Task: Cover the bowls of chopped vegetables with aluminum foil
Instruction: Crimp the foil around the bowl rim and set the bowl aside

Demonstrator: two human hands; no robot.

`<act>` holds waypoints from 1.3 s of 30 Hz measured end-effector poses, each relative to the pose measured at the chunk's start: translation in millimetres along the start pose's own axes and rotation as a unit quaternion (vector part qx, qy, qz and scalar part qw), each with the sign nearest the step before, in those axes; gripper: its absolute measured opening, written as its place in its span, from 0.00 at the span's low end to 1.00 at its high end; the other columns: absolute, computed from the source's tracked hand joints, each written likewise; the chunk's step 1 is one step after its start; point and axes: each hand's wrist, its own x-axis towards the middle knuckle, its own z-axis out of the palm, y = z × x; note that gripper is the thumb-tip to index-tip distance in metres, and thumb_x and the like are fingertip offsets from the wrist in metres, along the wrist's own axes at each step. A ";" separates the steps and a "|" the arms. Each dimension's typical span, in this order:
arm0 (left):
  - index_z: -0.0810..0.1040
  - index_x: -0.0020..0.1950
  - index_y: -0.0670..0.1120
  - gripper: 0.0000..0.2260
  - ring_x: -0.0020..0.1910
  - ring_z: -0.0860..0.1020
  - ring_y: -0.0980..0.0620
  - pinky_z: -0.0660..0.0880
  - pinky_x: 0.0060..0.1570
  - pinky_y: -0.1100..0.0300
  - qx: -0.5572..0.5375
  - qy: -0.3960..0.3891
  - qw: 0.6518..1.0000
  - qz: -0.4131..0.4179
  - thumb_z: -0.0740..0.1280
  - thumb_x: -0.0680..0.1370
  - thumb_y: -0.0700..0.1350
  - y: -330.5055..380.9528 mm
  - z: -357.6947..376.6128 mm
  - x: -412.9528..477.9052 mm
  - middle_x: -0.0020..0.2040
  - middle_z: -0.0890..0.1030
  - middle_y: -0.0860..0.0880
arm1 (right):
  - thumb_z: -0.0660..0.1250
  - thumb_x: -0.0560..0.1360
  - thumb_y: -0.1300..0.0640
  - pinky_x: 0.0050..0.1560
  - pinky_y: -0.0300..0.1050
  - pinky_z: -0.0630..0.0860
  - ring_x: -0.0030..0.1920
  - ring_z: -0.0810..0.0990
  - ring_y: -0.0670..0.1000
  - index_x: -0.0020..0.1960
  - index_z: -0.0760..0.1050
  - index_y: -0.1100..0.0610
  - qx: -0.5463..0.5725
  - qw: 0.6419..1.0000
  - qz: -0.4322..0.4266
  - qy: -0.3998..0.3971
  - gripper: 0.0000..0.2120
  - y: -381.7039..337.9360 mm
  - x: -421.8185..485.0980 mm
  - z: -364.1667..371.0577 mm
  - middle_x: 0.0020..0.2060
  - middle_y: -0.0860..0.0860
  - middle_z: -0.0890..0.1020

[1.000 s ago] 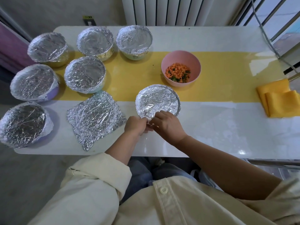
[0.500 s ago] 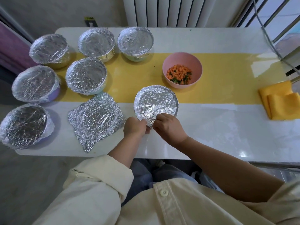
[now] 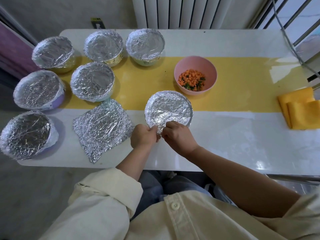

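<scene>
While both hands have kept to the same spot over the last second, we note only a small change. The crumpled tab at the near rim of the round foil piece (image 3: 168, 108) now looks gathered more tightly between them, and the piece itself has barely shifted on the table (image 3: 233, 135). We read this as the rim being folded or trimmed into shape, so this cover is not yet on any bowl.

Nearest the viewer, a cream sleeve (image 3: 107, 193) leads to the left hand (image 3: 143, 135). Its fingers are curled in and pinch the foil's near edge. The right hand (image 3: 179, 136), just beside it, is also curled narrow, nipping the same tab from the other side. Neither hand holds anything else. Whether a bowl sits under this piece we cannot tell; it appears shallow, with an upturned rim.

To the left, near the front edge, lies a flat foil sheet (image 3: 103, 127) bearing a round imprint, untouched.

Beyond the hands, on the yellow runner (image 3: 242, 84), stands the pink bowl (image 3: 195, 64), open, with chopped vegetables (image 3: 192, 79) showing orange and green. We judge it the one bowl left to cover, and the shaped piece would have to travel only a short way forward to reach it.

Further left and back, six covered bowls (image 3: 92, 81) stand in a cluster, each wrapped over its rim. A folded yellow cloth (image 3: 301, 110) rests at the right edge, and a radiator (image 3: 190, 13) stands behind the table.
</scene>
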 end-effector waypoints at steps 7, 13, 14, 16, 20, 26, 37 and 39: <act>0.81 0.28 0.45 0.20 0.37 0.83 0.49 0.78 0.41 0.58 0.032 0.005 0.999 0.003 0.65 0.78 0.51 3.8 -7.9 2.3 0.30 0.84 0.50 | 0.80 0.61 0.64 0.35 0.48 0.74 0.37 0.77 0.58 0.41 0.78 0.61 0.032 0.998 -0.038 -0.040 0.13 3.7 -2.2 -8.1 0.36 0.55 0.77; 0.79 0.23 0.47 0.20 0.34 0.84 0.47 0.82 0.47 0.49 -0.127 0.033 0.991 -0.039 0.70 0.75 0.53 2.8 -6.4 4.5 0.27 0.83 0.51 | 0.75 0.66 0.69 0.38 0.46 0.70 0.36 0.76 0.57 0.39 0.78 0.61 0.026 0.999 -0.030 -0.006 0.08 12.4 -3.9 -11.4 0.35 0.55 0.77; 0.79 0.24 0.47 0.20 0.34 0.84 0.47 0.82 0.48 0.47 -0.160 0.030 0.985 -0.054 0.71 0.74 0.54 2.9 -4.1 3.7 0.27 0.83 0.50 | 0.75 0.66 0.69 0.37 0.47 0.70 0.36 0.76 0.58 0.39 0.79 0.61 0.025 0.999 -0.030 -0.004 0.07 11.2 -2.6 -10.5 0.35 0.55 0.77; 0.80 0.26 0.47 0.19 0.33 0.85 0.47 0.82 0.50 0.46 -0.188 0.011 0.979 -0.076 0.72 0.73 0.56 3.1 0.0 0.0 0.28 0.83 0.49 | 0.75 0.67 0.68 0.35 0.47 0.72 0.36 0.76 0.58 0.39 0.79 0.61 0.026 0.999 -0.027 -0.002 0.07 8.3 -1.4 -7.3 0.35 0.55 0.77; 0.82 0.30 0.45 0.13 0.33 0.85 0.48 0.82 0.51 0.46 -0.205 0.014 0.976 -0.074 0.73 0.74 0.44 -2.9 5.8 -2.7 0.28 0.83 0.48 | 0.75 0.66 0.68 0.33 0.48 0.73 0.35 0.76 0.58 0.38 0.78 0.61 0.032 0.999 -0.022 -0.006 0.07 4.5 -2.7 -1.8 0.34 0.55 0.76; 0.81 0.31 0.45 0.12 0.33 0.85 0.47 0.83 0.47 0.50 -0.224 0.020 0.971 -0.083 0.73 0.75 0.46 1.2 3.4 0.1 0.29 0.84 0.47 | 0.74 0.68 0.68 0.33 0.49 0.74 0.36 0.75 0.59 0.38 0.78 0.62 0.032 0.999 -0.006 -0.008 0.05 5.7 -0.7 1.3 0.33 0.56 0.75; 0.81 0.31 0.40 0.09 0.34 0.85 0.46 0.83 0.48 0.45 -0.164 -0.028 0.981 -0.101 0.70 0.72 0.40 4.3 -1.9 2.9 0.27 0.83 0.46 | 0.76 0.64 0.66 0.38 0.49 0.68 0.36 0.75 0.58 0.39 0.76 0.61 0.021 1.000 -0.018 -0.014 0.09 9.0 -5.8 -7.9 0.36 0.55 0.76; 0.80 0.32 0.40 0.09 0.32 0.85 0.48 0.83 0.48 0.46 -0.145 -0.026 0.985 -0.091 0.70 0.72 0.40 4.6 -4.5 7.1 0.27 0.83 0.47 | 0.75 0.65 0.66 0.35 0.49 0.70 0.35 0.74 0.57 0.35 0.76 0.60 0.011 1.000 -0.020 -0.015 0.09 11.7 -7.1 -9.3 0.33 0.54 0.75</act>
